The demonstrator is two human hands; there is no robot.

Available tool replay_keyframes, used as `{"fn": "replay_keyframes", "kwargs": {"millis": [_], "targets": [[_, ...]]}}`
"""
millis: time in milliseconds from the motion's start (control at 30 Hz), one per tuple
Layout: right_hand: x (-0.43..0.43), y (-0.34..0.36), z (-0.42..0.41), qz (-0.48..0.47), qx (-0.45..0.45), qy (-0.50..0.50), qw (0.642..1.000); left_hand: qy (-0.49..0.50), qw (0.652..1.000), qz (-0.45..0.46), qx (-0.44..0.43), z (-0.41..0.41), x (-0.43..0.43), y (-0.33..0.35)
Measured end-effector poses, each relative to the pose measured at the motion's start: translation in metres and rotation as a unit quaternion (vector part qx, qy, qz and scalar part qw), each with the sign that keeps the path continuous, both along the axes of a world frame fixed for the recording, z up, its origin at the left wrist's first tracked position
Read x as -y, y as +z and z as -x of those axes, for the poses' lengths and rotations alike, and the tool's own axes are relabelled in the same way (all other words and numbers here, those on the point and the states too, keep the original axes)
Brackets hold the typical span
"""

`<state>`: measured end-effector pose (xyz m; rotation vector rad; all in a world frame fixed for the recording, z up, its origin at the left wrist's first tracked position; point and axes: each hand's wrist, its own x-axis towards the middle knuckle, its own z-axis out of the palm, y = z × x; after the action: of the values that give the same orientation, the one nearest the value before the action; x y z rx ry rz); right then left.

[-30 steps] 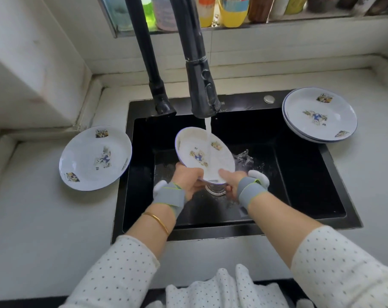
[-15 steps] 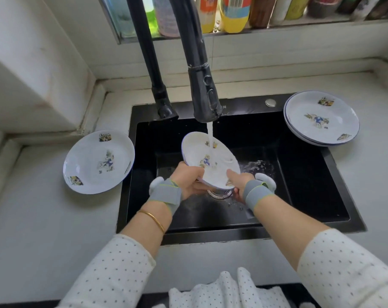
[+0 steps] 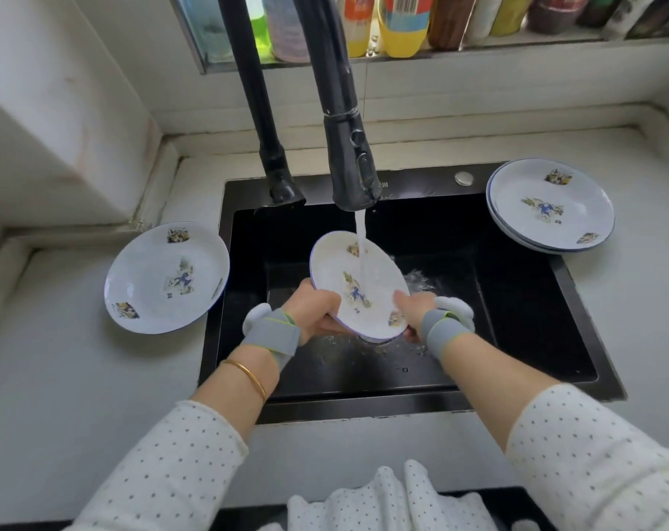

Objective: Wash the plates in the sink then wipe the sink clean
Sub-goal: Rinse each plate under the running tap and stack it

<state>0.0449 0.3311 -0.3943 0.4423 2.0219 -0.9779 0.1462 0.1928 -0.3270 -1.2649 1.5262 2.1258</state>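
My left grip is curled round the near-left rim of the plate, with its fingers tucked underneath. My right grip pinches the near-right rim. One finger lies along the plate's upper face, and the rest are hidden below it, so both grips are holding the same plate.

The plate sits between the two grips over the floor of the black sink. It is tilted, with its far edge higher and its painted face turned up towards me. Just beyond and above the grips hangs the faucet head. Its water stream lands on the far part of the plate's face and runs down it. The drain peeks out under the plate's near edge, between the grips. Water splashes on the sink floor just beyond the right grip.

Out to the left of the left grip, a single plate lies face up on the bench, its right edge at the sink's rim. Well beyond and to the right of the right grip, a stack of plates rests at the sink's far right corner. I cannot tell how many are in it.

Behind the left grip, a gold bangle circles the wrist. A second black spout stands beyond that grip. Bottles line the sill well beyond both grips.
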Motion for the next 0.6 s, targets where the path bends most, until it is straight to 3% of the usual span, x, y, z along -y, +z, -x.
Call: {"fn": "replay_keyframes", "kwargs": {"millis": [100, 200, 267, 333, 400, 500, 600], "targets": [[-0.003, -0.002, 0.018, -0.090, -0.104, 0.107, 0.985, 0.004, 0.998, -0.053, 0.018, -0.002, 0.005, 0.007], [0.005, 0.034, 0.010, -0.119, -0.197, 0.269, 0.935, 0.010, 0.999, -0.045, 0.028, 0.002, 0.005, 0.005], [0.008, 0.046, 0.002, -0.064, -0.230, 0.312, 0.920, 0.017, 0.998, -0.042, 0.042, 0.004, 0.009, 0.004], [0.008, 0.060, -0.012, 0.041, -0.213, 0.308, 0.926, 0.034, 0.997, -0.049, 0.050, 0.004, 0.011, 0.004], [0.008, 0.063, -0.020, 0.116, -0.210, 0.336, 0.911, 0.056, 0.995, -0.054, 0.062, 0.002, 0.014, 0.005], [0.009, 0.062, -0.015, 0.121, -0.272, 0.416, 0.859, 0.074, 0.992, -0.075, 0.068, -0.001, 0.018, 0.002], [0.016, 0.064, -0.009, 0.168, -0.271, 0.380, 0.868, 0.085, 0.989, -0.104, 0.067, 0.000, 0.026, -0.002]]}}
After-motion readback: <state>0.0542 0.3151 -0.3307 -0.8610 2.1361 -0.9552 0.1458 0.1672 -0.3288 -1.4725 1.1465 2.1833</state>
